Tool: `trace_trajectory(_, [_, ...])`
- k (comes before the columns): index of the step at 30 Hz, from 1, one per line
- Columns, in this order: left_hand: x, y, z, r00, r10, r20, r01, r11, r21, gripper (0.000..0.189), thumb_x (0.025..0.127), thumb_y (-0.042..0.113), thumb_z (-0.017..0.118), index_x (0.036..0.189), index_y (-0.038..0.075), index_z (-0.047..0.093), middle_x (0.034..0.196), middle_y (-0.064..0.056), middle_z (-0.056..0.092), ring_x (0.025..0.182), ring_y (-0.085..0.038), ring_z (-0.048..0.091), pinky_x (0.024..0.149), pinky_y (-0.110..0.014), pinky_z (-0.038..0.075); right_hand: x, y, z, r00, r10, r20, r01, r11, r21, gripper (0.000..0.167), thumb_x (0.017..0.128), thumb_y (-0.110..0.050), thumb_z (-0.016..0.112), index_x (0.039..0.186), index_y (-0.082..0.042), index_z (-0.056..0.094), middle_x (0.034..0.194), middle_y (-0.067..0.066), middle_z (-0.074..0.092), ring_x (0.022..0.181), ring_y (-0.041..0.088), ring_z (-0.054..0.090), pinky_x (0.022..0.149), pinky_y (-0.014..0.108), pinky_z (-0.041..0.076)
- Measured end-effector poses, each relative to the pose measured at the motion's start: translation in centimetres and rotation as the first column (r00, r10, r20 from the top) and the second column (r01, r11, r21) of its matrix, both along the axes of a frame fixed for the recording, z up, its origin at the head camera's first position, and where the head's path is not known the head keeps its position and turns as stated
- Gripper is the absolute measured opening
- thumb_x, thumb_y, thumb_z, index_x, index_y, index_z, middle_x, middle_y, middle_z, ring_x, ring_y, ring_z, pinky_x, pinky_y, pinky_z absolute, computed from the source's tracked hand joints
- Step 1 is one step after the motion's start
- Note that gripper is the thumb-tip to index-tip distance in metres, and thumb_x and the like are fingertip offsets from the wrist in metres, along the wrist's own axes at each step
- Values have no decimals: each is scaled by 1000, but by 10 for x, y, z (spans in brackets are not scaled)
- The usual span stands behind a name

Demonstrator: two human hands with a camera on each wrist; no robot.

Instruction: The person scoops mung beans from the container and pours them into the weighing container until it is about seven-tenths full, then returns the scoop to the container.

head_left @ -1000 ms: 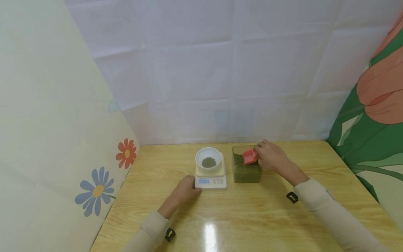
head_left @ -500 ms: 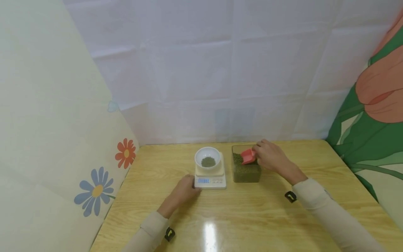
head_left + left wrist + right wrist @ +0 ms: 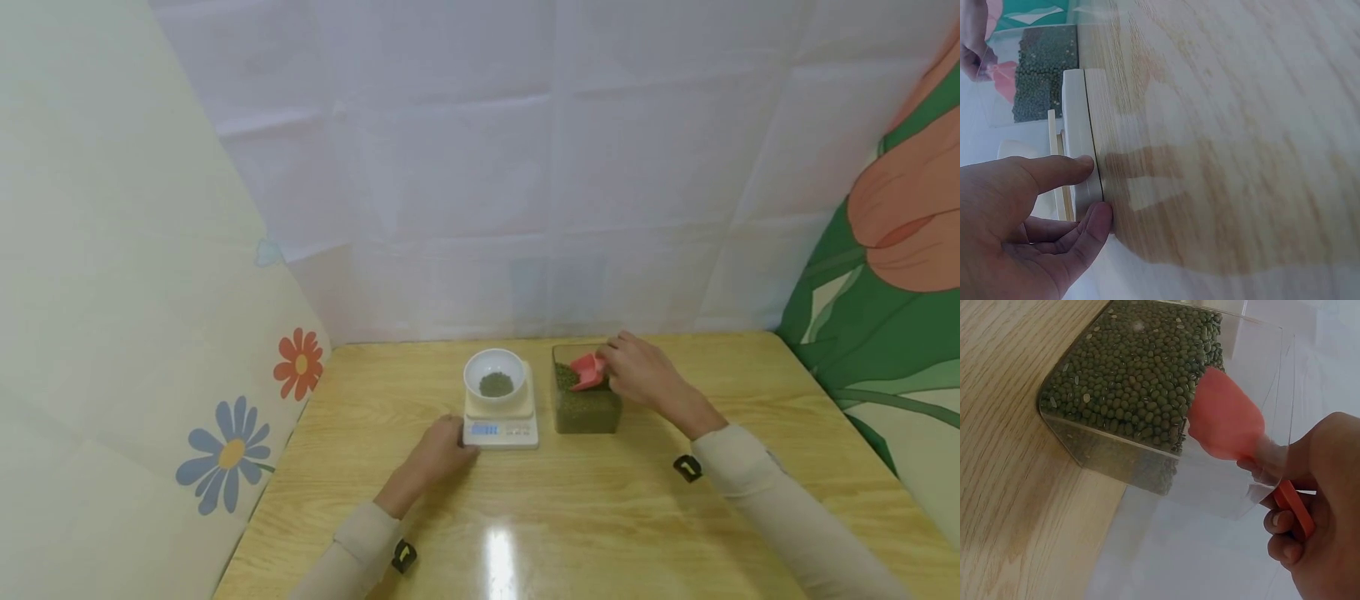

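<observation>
My right hand (image 3: 637, 372) grips the handle of a small red scoop (image 3: 1225, 415). The scoop's front edge dips into green mung beans (image 3: 1141, 375) that partly fill a clear square container (image 3: 588, 414); its handle leans out over the rim. Left of the container stands a white kitchen scale (image 3: 501, 433) with a lit display. On the scale's platform sits a white bowl (image 3: 474, 367) holding a small heap of the same beans. The left hand (image 3: 438, 450) holds the scale by its front left corner, thumb and fingers on two sides of it, as the left wrist view (image 3: 1029, 212) shows.
The scale and container stand close together near the back of a wood-grain table (image 3: 585, 525). A white sheet (image 3: 450, 208) hangs right behind the table, with flower-printed panels at the left and right sides.
The right hand has shifted slightly left with the scoop, which stays inside the container among the beans. The left hand, scale and bowl stay in place.
</observation>
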State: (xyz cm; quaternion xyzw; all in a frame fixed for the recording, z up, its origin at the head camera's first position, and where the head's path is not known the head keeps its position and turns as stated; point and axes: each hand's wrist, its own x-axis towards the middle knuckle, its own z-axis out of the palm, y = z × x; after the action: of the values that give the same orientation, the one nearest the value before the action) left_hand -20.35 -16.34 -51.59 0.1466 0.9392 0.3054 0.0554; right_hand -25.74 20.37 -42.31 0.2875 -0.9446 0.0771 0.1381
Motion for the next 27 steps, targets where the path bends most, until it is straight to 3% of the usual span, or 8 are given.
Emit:
trace_trajectory(13, [-1,-1,-2,1000,2,-7,-2,1000,-11,31,89,13,81,115,-2,73,94,-8,67,84,-17,56,75,-35,57,-3,-4,-8,1000,-6,-4,6,1000,-13,20,93,-4,70,112,3,74,109,19,75,99,34,65,90,49,59])
trace_trajectory(27, [-1,0,-1,1000,5,6,-5,1000,-9,29,90,14,81,113,-2,74,95,-8,67,84,-18,56,76,-36,57,-4,-7,-13,999,-16,45,19,997,-68,21,96,-8,71,115,2,73,112,18,75,103,35,65,91,52,59])
